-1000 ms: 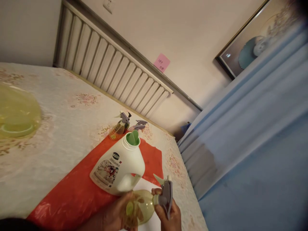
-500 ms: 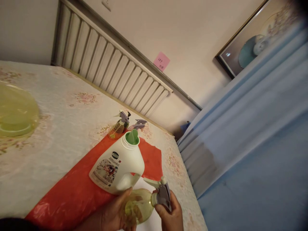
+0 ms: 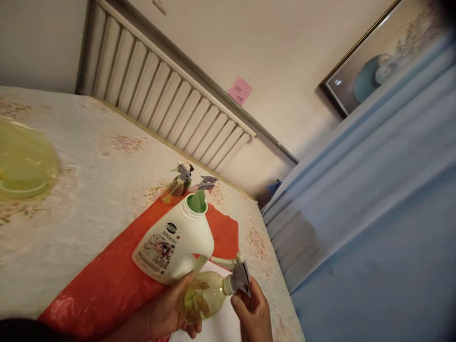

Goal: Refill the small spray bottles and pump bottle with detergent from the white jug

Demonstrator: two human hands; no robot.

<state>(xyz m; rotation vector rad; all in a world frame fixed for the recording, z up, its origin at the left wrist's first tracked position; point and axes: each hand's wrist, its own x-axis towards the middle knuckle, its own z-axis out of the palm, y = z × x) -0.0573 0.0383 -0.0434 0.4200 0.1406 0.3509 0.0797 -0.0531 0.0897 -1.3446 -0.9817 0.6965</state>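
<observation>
Two bare hands over the flower-patterned tabletop (image 3: 92, 190), one yellowish see-through spray bottle (image 3: 212, 297) between them. Fingers of the left hand (image 3: 174, 308) wrapped around the bottle's rounded body near its base, thumb along the near side of the jug, closed on it. Tilted nearly onto its side, with neck toward the right fingers. At the grey sprayer head (image 3: 241, 278), fingers of the right hand (image 3: 255, 311) partly curled, thumb and forefinger slightly apart near its lower end; whether clamped or merely touching, impossible to tell. Just beyond the left fingers, a white jug (image 3: 188, 240), upright and uncapped, green spout (image 3: 197, 202) in its mouth. Below the fingers, a white sheet (image 3: 223, 327); under the jug and left forearm, a glossy red sheet (image 3: 107, 275). Farther beyond the fingers, past the jug, an amber bottle (image 3: 173, 192) with trigger top. Well apart, left of the left fingers, a translucent yellow vessel (image 3: 24, 156), partly out of view. Right of the right fingers, past the table's edge, a blue curtain (image 3: 374, 228).
</observation>
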